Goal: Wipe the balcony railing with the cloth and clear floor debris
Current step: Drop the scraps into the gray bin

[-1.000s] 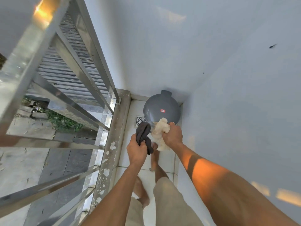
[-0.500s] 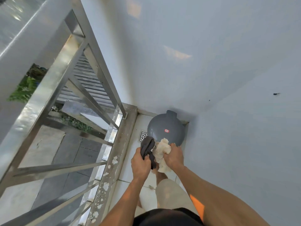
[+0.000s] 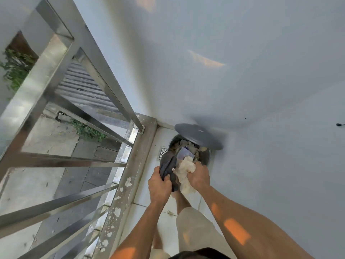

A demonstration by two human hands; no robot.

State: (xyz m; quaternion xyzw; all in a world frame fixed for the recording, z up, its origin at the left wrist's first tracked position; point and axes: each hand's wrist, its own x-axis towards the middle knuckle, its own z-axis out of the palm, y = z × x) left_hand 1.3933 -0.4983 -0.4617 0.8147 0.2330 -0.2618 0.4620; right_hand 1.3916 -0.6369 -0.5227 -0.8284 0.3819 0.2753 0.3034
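A dark grey cloth (image 3: 169, 168), soft and crumpled into folds, is bunched in the left hand (image 3: 159, 186), whose fingers are curled tightly around its lower part. Just beside it, touching, a cream-coloured wad of crumpled rag or paper (image 3: 185, 171) is gripped in the right hand (image 3: 198, 176), the fingers closed over its right side. Both hands are held close together above the near rim of a round grey bin (image 3: 205, 157), which stands in the far corner of the balcony floor. Its smooth, domed lid (image 3: 197, 136) is tilted up, open toward the hands, and the bin shows crumpled pale and brownish scraps (image 3: 183, 146) inside. A small square metal drain grate (image 3: 163, 153) with a lattice pattern sits in the floor just left of the bin. The floor (image 3: 147, 195) is pale glossy tile, with a small bit of debris (image 3: 170, 213) lying near a tile joint. Along the left runs the balcony railing (image 3: 97, 83), made of flat, brushed stainless steel bars, fixed to a grey curb (image 3: 128, 176) with flaking pale patches. Plain white painted walls (image 3: 224, 71) close the far and right sides. Both forearms reach forward and down from the near edge, bare, with orange patches of sunlight on them
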